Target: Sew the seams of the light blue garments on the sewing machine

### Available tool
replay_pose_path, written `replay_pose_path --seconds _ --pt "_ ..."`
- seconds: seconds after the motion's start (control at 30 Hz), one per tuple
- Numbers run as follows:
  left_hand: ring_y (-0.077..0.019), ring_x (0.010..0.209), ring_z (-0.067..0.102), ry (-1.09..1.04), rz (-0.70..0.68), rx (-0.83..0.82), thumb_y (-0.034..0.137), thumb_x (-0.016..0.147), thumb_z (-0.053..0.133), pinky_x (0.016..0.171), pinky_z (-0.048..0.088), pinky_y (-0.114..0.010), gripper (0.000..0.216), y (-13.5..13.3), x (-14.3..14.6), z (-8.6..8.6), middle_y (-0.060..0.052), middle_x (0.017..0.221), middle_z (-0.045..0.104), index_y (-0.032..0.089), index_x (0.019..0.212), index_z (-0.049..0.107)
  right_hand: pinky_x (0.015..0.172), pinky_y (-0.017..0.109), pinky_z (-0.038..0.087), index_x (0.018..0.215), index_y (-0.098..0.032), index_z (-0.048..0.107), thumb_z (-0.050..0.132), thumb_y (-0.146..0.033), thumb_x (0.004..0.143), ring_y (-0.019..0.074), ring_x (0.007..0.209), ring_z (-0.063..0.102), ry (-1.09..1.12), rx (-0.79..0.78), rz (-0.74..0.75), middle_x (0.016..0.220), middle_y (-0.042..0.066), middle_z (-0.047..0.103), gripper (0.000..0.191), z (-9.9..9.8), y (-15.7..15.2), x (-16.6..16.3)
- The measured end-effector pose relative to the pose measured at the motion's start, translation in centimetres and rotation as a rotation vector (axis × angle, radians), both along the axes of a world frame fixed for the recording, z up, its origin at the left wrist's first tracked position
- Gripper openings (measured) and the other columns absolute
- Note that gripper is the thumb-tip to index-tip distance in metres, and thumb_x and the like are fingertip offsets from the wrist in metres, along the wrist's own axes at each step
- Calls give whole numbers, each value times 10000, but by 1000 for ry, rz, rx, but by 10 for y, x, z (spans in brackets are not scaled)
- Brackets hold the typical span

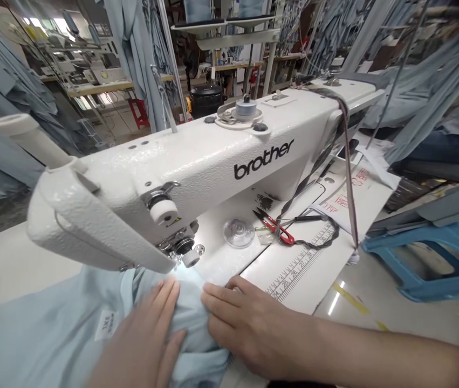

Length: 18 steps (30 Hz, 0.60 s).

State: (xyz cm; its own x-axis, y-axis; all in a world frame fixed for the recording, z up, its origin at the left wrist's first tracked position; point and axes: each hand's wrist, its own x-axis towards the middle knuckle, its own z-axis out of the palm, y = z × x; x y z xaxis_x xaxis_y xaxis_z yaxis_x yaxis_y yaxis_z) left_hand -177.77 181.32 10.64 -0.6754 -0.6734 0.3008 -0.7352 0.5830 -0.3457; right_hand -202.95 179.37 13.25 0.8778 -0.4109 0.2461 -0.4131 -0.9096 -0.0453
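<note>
A light blue garment (43, 328) lies bunched on the bed of a white sewing machine (197, 172), its edge under the needle area. My left hand (144, 328), a little blurred, presses on the cloth with its fingers stretched out toward the needle area. To its right, my right hand (245, 323) has its fingers bent together on the fabric's right edge, gripping it; the fingertips are partly hidden. A white size label (107, 325) shows on the garment, left of my left hand. The machine's head covers part of the cloth.
Behind my right hand lie red thread snips (280, 229), a dark cord and a clear plastic disc (239, 233). A ruler scale (294, 272) marks the table. Marked papers (346, 199) lie farther right. A blue stool (427, 258) stands beside the table. Blue fabric hangs around.
</note>
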Motion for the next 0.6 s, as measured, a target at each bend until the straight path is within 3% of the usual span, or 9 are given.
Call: replay_pose_path --seconds 0.1,0.33,0.5,0.6 --pt "-204 1190 613 -6 13 13 436 960 353 858 541 -305 552 -3 0 1 -87 1344 606 84 1372 457 856 393 429 984 -108 557 308 -93 974 285 1155 498 2 -7 7 1208 189 568 250 -3 -4 2" --pt "-229 1089 663 74 43 77 400 912 444 835 546 -337 581 -17 20 -3 -96 1303 634 164 1440 380 831 359 407 958 -124 536 387 -92 951 250 1083 508 50 46 34 1110 139 574 153 0 -26 15" --pt "-239 1001 692 36 -43 71 296 875 462 808 561 -359 412 -35 36 -3 -71 1243 670 216 1266 565 803 363 394 989 -146 536 433 -110 952 225 1006 493 71 61 42 1125 114 578 115 1 -38 24" --pt "-219 1010 683 184 -52 106 293 911 383 852 558 -351 395 -31 35 1 -36 1198 690 246 1252 576 794 348 382 959 -151 550 429 -103 979 202 957 485 54 91 62 1106 87 593 132 2 -46 23"
